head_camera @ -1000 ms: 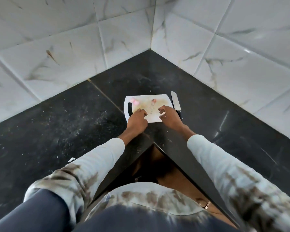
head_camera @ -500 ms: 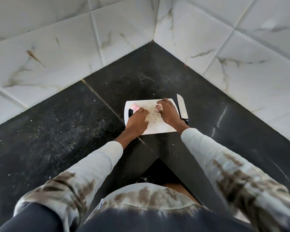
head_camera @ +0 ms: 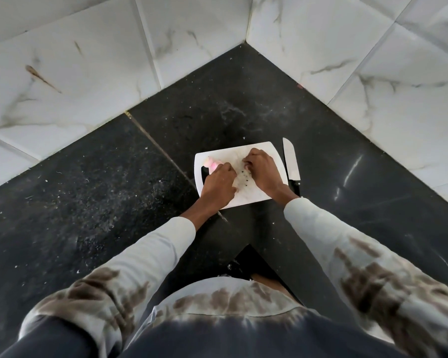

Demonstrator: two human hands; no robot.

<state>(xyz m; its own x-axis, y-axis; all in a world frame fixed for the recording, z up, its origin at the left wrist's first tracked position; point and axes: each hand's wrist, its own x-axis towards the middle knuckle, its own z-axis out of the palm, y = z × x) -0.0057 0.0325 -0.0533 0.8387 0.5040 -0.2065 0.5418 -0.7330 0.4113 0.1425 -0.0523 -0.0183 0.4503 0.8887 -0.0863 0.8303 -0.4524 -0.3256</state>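
A white cutting board [head_camera: 248, 197] lies on the black counter in the corner. Pink fruit pieces [head_camera: 212, 164] sit at its left end, and small black seeds [head_camera: 245, 177] are scattered in the middle. My left hand [head_camera: 219, 186] rests on the board's left part with fingers curled, its fingertips near the pink pieces. My right hand [head_camera: 263, 170] is on the board's right part, fingers curled and pinching a small piece that is mostly hidden under the fingers. A knife [head_camera: 291, 160] lies on the counter just right of the board, untouched.
The black stone counter [head_camera: 114, 192] forms an inner corner with white marble-tiled walls [head_camera: 88, 68] behind and to the right. Crumbs and dust speckle the counter's left side. The counter's front edge notches in at my body.
My right hand has moved from the board's near edge up to its far right part and closed on a small piece. My left hand stayed on the board's left part. The camera tilted downward.
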